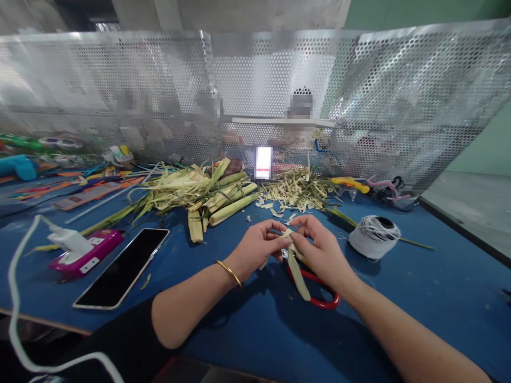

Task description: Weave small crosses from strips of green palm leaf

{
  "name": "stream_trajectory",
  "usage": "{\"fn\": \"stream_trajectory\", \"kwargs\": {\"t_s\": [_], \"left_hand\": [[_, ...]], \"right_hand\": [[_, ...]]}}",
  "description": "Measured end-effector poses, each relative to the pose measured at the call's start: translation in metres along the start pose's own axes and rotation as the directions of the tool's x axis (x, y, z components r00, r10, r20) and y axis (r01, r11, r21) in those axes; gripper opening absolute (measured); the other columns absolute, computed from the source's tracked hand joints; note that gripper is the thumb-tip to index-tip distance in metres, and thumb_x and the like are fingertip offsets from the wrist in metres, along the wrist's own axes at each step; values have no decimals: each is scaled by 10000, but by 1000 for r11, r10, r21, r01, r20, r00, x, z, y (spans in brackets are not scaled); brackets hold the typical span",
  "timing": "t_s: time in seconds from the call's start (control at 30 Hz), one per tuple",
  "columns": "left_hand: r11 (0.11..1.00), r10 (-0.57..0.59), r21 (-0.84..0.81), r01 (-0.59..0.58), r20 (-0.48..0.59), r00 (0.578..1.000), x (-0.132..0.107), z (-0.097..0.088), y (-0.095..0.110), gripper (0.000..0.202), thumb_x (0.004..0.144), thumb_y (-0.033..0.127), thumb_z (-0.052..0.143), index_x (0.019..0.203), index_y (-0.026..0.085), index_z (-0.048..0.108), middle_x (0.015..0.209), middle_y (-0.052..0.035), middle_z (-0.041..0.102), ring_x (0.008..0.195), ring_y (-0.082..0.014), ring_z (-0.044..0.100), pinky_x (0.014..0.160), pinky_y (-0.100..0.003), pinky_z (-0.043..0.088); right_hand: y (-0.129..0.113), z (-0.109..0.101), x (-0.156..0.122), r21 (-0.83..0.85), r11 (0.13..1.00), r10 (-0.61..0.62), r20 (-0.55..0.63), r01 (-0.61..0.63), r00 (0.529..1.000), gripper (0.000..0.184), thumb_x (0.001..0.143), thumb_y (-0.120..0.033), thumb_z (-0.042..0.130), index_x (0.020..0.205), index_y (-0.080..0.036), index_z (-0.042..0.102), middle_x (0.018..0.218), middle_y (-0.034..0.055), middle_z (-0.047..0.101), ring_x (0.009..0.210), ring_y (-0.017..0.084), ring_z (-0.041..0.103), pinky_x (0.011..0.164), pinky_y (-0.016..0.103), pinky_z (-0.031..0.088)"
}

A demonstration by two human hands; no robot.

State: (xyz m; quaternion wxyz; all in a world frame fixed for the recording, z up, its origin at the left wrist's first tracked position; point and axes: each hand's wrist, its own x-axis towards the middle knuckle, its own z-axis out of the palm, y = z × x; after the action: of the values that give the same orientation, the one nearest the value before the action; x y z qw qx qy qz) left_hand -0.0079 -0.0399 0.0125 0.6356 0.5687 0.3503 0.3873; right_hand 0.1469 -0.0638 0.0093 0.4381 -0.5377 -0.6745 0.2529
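Observation:
My left hand (257,246) and my right hand (319,247) meet over the blue table (419,298), both pinching a pale green leaf strip (298,272) whose loose end hangs down toward me. A gold bangle (229,272) is on my left wrist. Red-handled scissors (317,290) lie on the table just under my right hand. A spool of white thread (374,235) stands to the right of my hands.
A pile of leaves and cut stalks (199,194) and a heap of leaf scraps (297,192) lie behind my hands. A black phone (123,266) and a pink power bank (85,254) with a white charger cable lie at left. A perforated metal screen (255,96) closes the back; tools lie at right.

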Motion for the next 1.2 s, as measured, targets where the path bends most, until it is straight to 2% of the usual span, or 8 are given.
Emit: {"fn": "stream_trajectory", "kwargs": {"t_s": [0.17, 0.23, 0.33, 0.5, 0.63, 0.8, 0.93, 1.2], "left_hand": [[999, 23, 44, -24, 36, 999, 0, -1, 0, 272, 676, 335, 716, 790, 142, 562, 656, 23, 587, 475, -57, 501, 511, -216, 434], [994, 3, 105, -11, 76, 997, -2, 0, 2, 246, 683, 322, 704, 781, 147, 562, 631, 27, 579, 472, -65, 499, 500, -217, 428], [978, -17, 207, -13, 144, 989, -4, 1, 3, 183, 691, 276, 676, 767, 152, 564, 616, 32, 562, 500, -80, 497, 483, -211, 424], [959, -7, 281, -35, 147, 989, -4, 1, 3, 108, 708, 224, 618, 774, 163, 558, 635, 25, 579, 522, -87, 492, 469, -199, 411], [968, 20, 250, -35, 61, 998, -1, -2, 2, 118, 712, 249, 622, 752, 165, 549, 607, 25, 571, 510, -88, 499, 478, -206, 422], [963, 52, 267, -43, -29, 998, 0, -2, 2, 144, 711, 261, 646, 744, 163, 546, 591, 31, 562, 479, -74, 485, 478, -201, 419], [963, 48, 267, -42, -15, 999, 0, -2, 3, 140, 723, 248, 634, 793, 166, 543, 587, 38, 555, 469, -73, 486, 474, -200, 416], [973, 12, 228, -26, 64, 998, 1, -5, 0, 258, 710, 268, 660, 897, 173, 509, 615, 33, 584, 474, -81, 488, 470, -204, 396]], "right_hand": [[-4, -9, 4, 31, 999, 13, 58, -15, 998, 241, 867, -311, 381, 826, -202, 592, 664, -4, 557, 661, 154, 506, 605, 270, 373], [-5, -12, 7, 40, 999, 33, 85, -36, 996, 287, 854, -405, 439, 730, -193, 589, 655, 1, 555, 669, 156, 502, 610, 274, 370], [-5, -13, 9, 108, 984, 112, 225, -139, 968, 346, 770, -506, 555, 652, -182, 566, 607, -20, 514, 604, 132, 465, 576, 261, 357], [-7, -14, 9, 237, 932, 176, 365, -274, 914, 372, 690, -525, 644, 598, -181, 534, 554, -43, 489, 547, 107, 444, 547, 245, 356], [-9, -23, 10, 242, 903, 253, 373, -356, 893, 293, 645, -442, 712, 705, -182, 592, 627, -21, 589, 596, 123, 525, 581, 253, 409], [-3, -24, 11, 165, 927, 256, 373, -336, 892, 211, 656, -372, 685, 624, -178, 611, 580, -27, 587, 561, 113, 510, 578, 249, 398], [1, -17, 10, 175, 943, 219, 318, -284, 923, 219, 672, -380, 635, 579, -184, 598, 539, -35, 552, 536, 110, 478, 570, 253, 383], [-3, -11, 8, 304, 891, 256, 278, -338, 926, 219, 663, -376, 649, 649, -182, 549, 559, -43, 531, 517, 96, 450, 541, 247, 356]]}}
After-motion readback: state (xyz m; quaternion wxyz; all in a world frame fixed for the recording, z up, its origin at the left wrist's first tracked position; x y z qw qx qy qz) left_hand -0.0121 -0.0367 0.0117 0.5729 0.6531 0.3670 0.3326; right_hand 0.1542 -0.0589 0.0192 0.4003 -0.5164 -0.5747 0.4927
